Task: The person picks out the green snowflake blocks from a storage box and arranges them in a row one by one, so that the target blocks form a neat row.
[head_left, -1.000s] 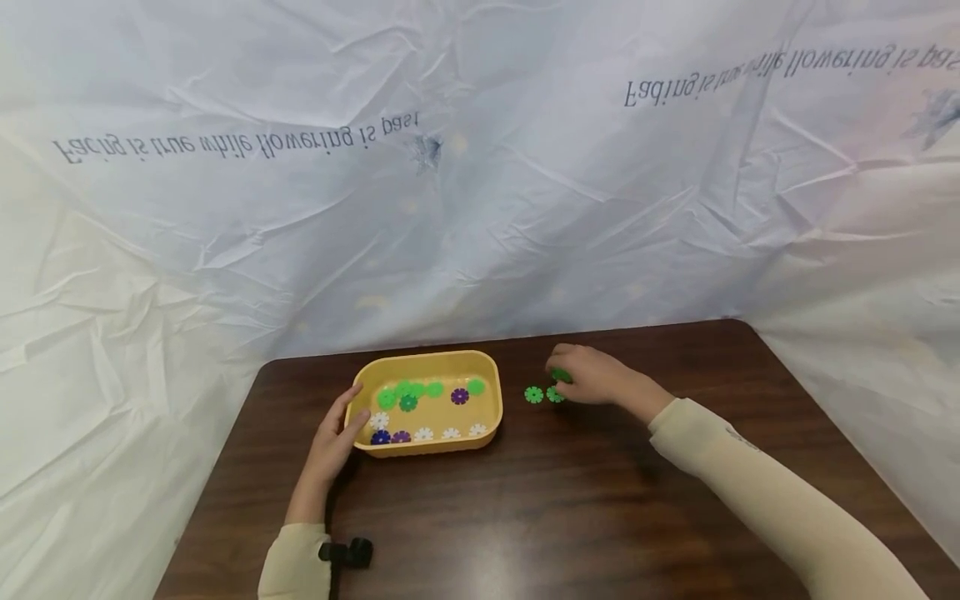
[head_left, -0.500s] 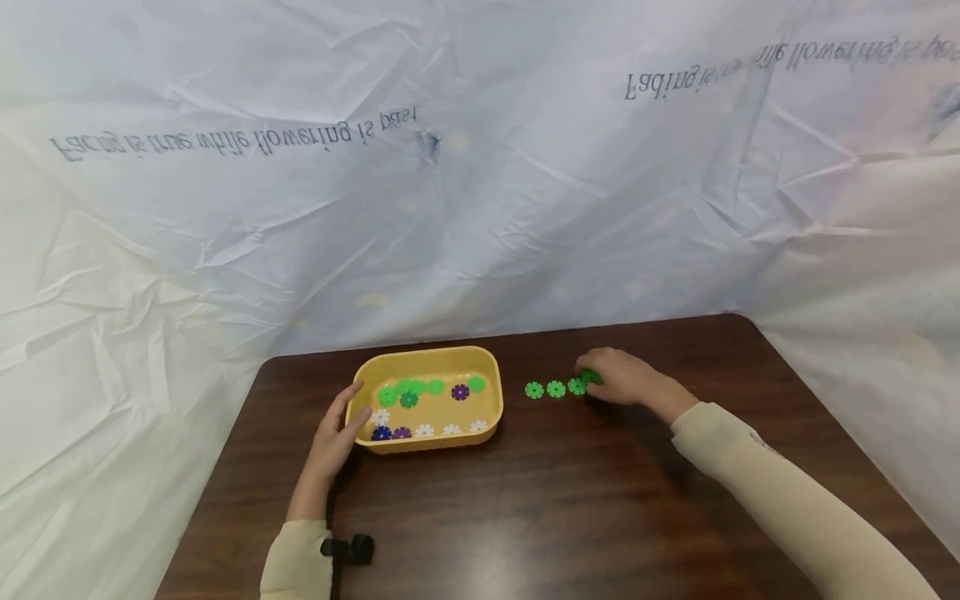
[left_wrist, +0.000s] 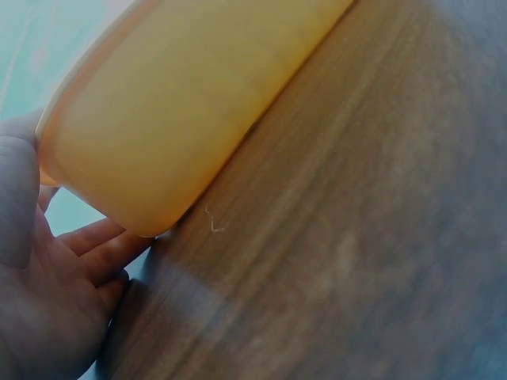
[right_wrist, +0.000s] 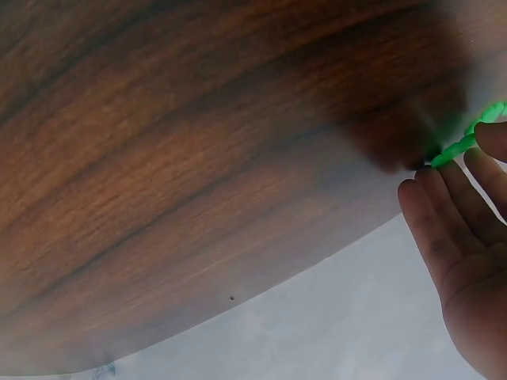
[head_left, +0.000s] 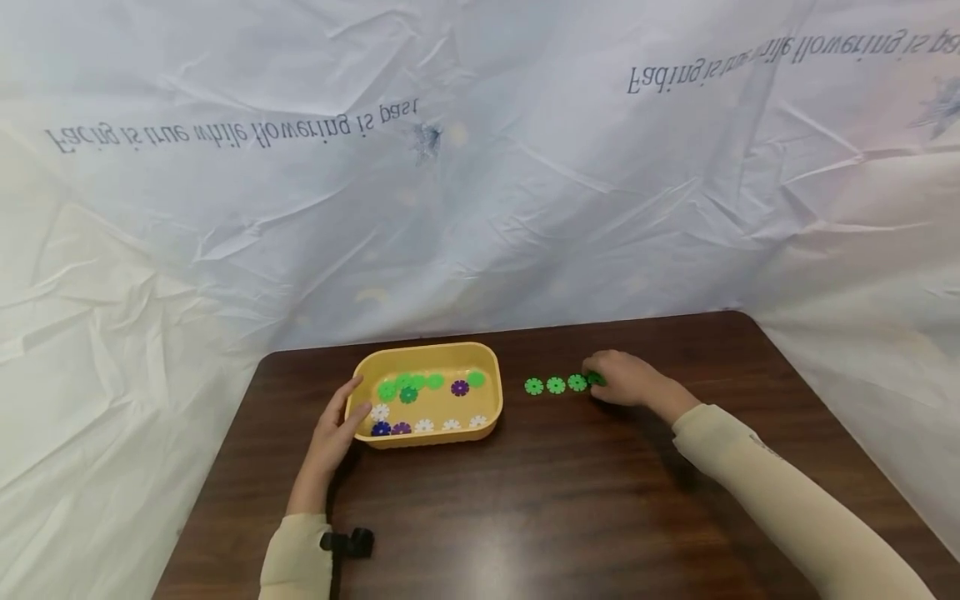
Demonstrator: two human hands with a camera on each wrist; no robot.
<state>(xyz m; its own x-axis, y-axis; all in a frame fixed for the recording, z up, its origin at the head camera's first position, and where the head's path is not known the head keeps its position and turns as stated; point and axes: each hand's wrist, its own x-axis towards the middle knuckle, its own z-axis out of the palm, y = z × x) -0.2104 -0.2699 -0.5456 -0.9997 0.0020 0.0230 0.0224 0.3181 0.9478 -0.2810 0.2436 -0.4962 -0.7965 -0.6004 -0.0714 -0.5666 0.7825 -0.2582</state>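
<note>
My left hand (head_left: 333,429) grips the left side of a yellow plastic tub (head_left: 489,427), thumb over the rim and fingers against the outside wall. The left wrist view shows that hand (left_wrist: 51,293) at the tub's corner (left_wrist: 150,150). At the right end of a row of three green notched discs (head_left: 555,386), my right hand (head_left: 626,380) pinches another green notched disc (head_left: 596,378) at the tabletop, partly covered by the fingers. From the right wrist, the hand (right_wrist: 467,229) has thumb and fingertips at the green disc edges (right_wrist: 455,150).
Inside the tub lie several light green discs (head_left: 387,391), a darker green disc (head_left: 408,395), purple discs (head_left: 459,387), a blue disc (head_left: 381,428) and several white discs (head_left: 424,426). A printed white cloth (head_left: 480,183) hangs behind the dark wooden table (head_left: 480,500).
My right hand has moved right along the row, leaving a third green disc uncovered, and now holds another disc at its end. The left hand keeps its hold on the tub.
</note>
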